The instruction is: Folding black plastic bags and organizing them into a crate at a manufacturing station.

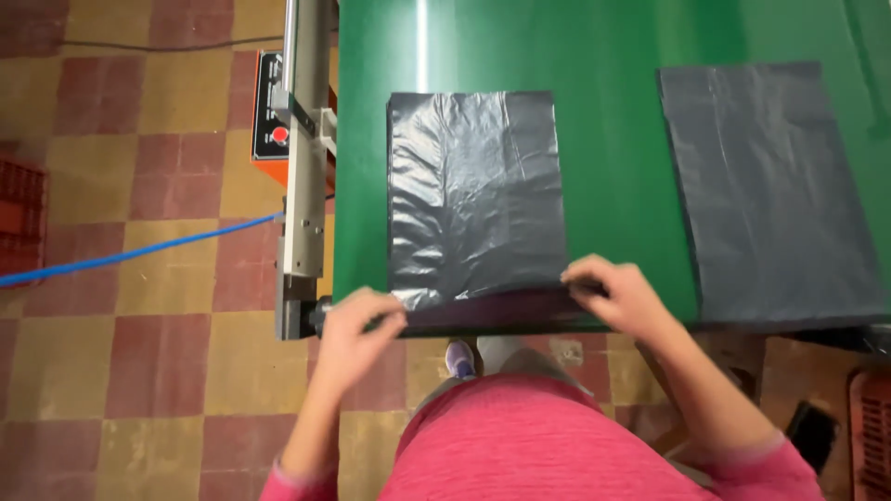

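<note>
Black plastic bags [473,199], stacked flat in a rectangular pile, lie on the green table top [613,139] with their near edge at the table's front rim. Their glossy, wrinkled surface reflects light, most strongly down the middle of the pile.

Left hand [357,325]: at the near left corner of the stack, fingertips curled and pinching the bag edge where it meets the table rim. Right hand [617,292]: at the near right corner, thumb and fingers pressed together on the same near edge. Between the two hands the edge of the stack is slightly lifted and folded over, forming a dark band along the rim. Both forearms end in pink sleeves, and a pink garment fills the lower middle of the view.

Second pile of black bags [770,195]: flat on the same table, to the right and well apart from the first, set at a slight angle, touched by neither hand.

Grey metal machine frame [304,167]: fixed along the table's left side, carrying an orange control box [271,116] with a red button. Blue hose [139,250]: runs across the red-and-yellow checkered tile floor [121,371] toward the frame. Red crates appear at the far left and lower right edges.
</note>
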